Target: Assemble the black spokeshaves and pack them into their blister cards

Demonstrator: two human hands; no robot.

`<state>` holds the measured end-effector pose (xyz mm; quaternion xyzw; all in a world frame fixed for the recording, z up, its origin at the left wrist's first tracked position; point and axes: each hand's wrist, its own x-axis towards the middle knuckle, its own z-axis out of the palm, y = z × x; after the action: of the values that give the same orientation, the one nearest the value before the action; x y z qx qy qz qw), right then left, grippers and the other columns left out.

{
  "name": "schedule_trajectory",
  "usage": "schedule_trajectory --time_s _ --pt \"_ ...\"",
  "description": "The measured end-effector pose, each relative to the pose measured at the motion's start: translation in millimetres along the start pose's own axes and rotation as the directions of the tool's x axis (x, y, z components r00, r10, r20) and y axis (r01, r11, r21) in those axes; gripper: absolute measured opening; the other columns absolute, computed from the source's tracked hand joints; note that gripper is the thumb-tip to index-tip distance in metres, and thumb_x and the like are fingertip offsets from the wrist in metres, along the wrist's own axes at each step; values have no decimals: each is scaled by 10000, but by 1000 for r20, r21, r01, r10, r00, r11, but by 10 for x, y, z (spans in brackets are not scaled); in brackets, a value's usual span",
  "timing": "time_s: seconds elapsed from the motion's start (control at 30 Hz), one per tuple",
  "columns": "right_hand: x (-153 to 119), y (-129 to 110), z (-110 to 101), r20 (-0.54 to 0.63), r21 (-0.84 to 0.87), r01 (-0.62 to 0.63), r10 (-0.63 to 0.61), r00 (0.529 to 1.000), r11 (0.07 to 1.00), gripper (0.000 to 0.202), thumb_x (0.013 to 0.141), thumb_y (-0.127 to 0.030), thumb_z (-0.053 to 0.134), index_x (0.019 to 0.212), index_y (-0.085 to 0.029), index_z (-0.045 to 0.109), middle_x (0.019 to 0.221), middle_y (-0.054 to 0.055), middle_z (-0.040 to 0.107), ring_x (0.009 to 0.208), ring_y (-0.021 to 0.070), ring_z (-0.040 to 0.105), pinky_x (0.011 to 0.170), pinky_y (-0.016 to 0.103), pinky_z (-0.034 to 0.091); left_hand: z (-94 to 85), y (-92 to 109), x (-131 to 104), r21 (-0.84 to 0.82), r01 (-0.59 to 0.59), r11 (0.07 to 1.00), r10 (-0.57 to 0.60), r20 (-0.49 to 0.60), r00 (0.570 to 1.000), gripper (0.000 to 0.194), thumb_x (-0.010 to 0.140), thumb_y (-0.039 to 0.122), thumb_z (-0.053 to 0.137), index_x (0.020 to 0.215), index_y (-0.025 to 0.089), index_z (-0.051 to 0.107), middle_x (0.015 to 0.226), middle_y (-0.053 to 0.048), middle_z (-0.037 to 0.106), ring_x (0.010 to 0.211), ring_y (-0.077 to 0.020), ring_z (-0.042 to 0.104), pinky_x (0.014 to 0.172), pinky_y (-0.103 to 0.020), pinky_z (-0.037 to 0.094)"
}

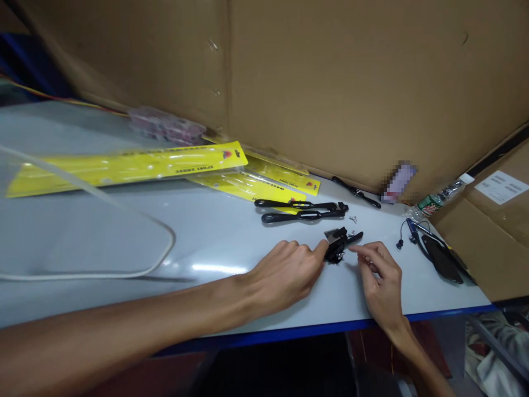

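Observation:
My left hand [291, 270] is closed round the near handle of a black spokeshave [338, 242], held just over the table. Its bright metal blade and small silver screws show at the middle, and its far handle points to the right. Close by on the right is my right hand [380, 275], fingers curled together and the index fingertip by the spokeshave. Whether that fingertip touches it, and what lies within the curled fingers, I cannot make out. Two more black spokeshave bodies [303, 216] lie side by side beyond, with small silver wing screws [352, 219] near their right ends.
Yellow blister packs [165, 165] lie at the back left, near a clear plastic pack [165, 125]. A white cable [171, 237] loops at left. Another black spokeshave [356, 192], a bottle [440, 198], earphones [400, 242] and a dark phone [442, 259] are at right. Cardboard [330, 82] walls the back.

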<state>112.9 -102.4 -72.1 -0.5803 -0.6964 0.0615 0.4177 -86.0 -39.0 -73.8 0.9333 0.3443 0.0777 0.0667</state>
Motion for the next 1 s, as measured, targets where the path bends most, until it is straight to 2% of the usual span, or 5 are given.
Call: schedule_trajectory --time_s 0.2,0.37,0.57,0.77,1.0 --pt "-11 23 13 49 13 88 -89 995 996 332 902 -66 451 799 -229 721 922 45 576 857 169 594 713 298 491 -5 -1 12 17 8 1000 -8 33 999 213 964 179 423 1140 132 535 682 -87 680 622 -281 663 560 -338 423" --pt "4 50 43 -5 -82 -49 49 999 995 322 963 -133 469 1171 -226 696 974 54 628 857 179 612 709 308 495 -39 14 12 30 11 999 -13 47 999 229 958 168 442 1169 133 526 694 -82 689 659 -298 688 572 -342 430" --pt "-21 58 28 118 63 127 -134 984 990 375 931 -66 465 1021 -267 768 916 28 590 841 154 597 702 273 482 -49 21 9 43 21 999 -24 55 998 206 959 162 442 1142 141 536 690 -74 685 654 -285 690 554 -332 391" --pt "15 46 25 16 8 -17 17 1000 1000 363 952 -106 486 1209 -254 697 925 26 613 815 151 604 642 255 481 -17 6 12 21 15 1000 -16 40 999 235 947 166 447 1157 125 543 675 -74 672 633 -267 663 553 -333 363" --pt "-17 17 5 52 79 103 -107 993 992 349 877 -46 428 706 -217 679 897 30 602 843 148 605 722 265 473 5 -5 20 -44 26 999 -25 19 1000 210 949 180 447 1124 131 551 662 -71 658 602 -254 637 567 -333 385"
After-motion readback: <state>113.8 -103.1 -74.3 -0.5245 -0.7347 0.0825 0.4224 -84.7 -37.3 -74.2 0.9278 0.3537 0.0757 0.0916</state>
